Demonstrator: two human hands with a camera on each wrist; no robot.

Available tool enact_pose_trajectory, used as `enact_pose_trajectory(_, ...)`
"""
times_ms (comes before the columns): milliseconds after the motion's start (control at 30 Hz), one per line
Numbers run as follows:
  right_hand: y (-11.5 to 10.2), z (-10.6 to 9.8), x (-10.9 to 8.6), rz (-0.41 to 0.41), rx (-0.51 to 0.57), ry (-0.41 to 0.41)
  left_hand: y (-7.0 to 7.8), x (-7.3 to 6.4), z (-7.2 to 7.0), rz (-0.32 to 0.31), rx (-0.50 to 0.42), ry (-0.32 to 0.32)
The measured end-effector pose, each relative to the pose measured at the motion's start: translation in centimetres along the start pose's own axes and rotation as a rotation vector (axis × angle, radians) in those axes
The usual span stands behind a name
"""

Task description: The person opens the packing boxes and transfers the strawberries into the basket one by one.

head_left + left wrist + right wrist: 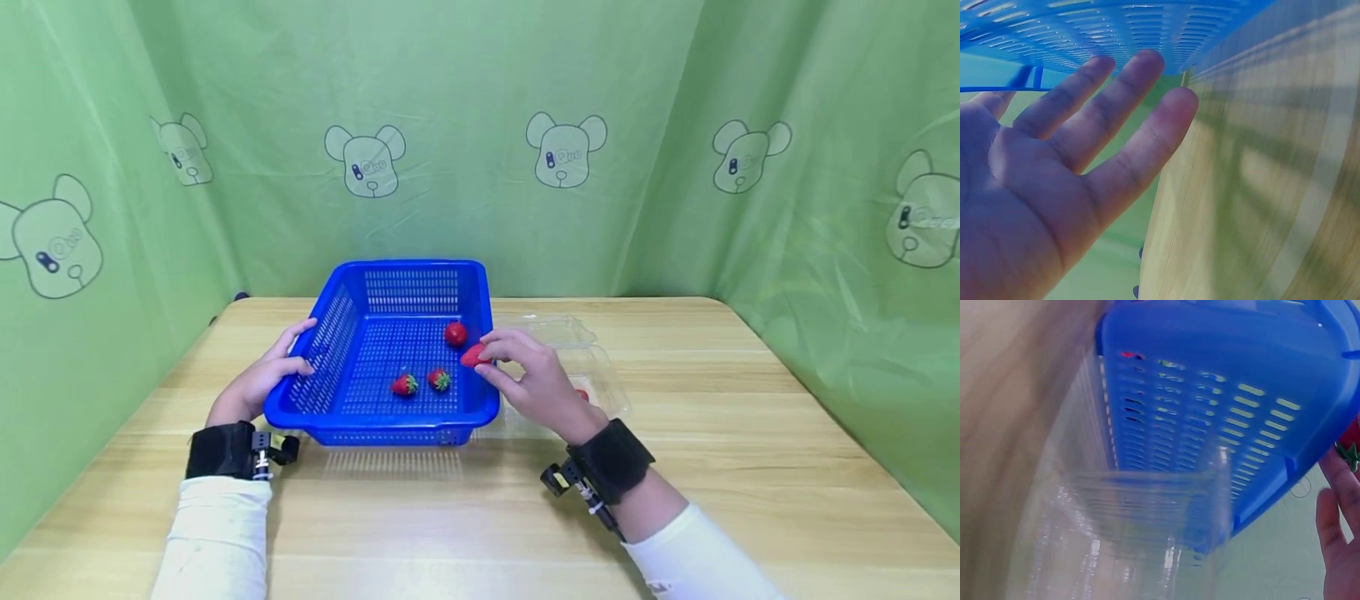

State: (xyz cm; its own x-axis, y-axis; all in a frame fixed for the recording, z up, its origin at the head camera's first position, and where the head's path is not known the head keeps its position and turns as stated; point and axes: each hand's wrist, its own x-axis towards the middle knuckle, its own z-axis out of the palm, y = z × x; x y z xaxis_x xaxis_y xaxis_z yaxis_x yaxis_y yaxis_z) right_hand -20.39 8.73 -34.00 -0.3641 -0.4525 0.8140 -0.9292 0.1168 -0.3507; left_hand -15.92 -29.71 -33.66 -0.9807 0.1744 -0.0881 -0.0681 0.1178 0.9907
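Note:
My left hand (258, 379) holds the left rim of a blue plastic basket (382, 419), its thumb over the rim. In the left wrist view, several fingers (1129, 162) stretch along the basket's outer side. Over the right rim, my right hand (536, 383) pinches a red strawberry (474, 356) between thumb and fingers. The strawberry's green leaves (1349, 455) show at the edge of the right wrist view. Inside the basket lie three more strawberries: one on the left (403, 385), one beside it (439, 380), and one farther back (455, 334).
A clear plastic clamshell box (611, 379) lies open to the right of the basket, partly behind my right hand. Some red fruit (582, 394) shows in it. All stand on a wooden table (720, 433), with green curtains (465, 208) around it.

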Motion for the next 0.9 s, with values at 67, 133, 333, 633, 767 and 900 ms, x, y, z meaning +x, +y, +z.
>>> enact_pose_trajectory(67,0.0,0.1,-0.1,-0.004,-0.02,-0.016,0.0,-0.1,0.0,0.004,-0.003,-0.002)
enact_pose_trajectory(133,0.0,0.2,-0.2,0.0,-0.027,-0.029,0.0,-0.1,0.1,0.007,-0.007,-0.003)
enact_pose_trajectory(333,0.1,0.6,-0.5,0.013,-0.047,-0.043,0.0,-0.2,0.1,0.012,-0.008,0.001)
enact_pose_trajectory(633,0.1,0.8,-0.8,0.019,-0.02,-0.105,-0.1,0.1,-0.1,-0.001,0.005,0.012)
enact_pose_trajectory(767,0.3,1.0,-0.9,-0.003,-0.022,-0.126,0.1,0.0,-0.1,-0.01,0.009,0.023)
enact_pose_trajectory(900,0.4,1.2,-1.0,-0.021,-0.038,-0.121,0.2,0.0,0.0,-0.016,0.012,0.016)
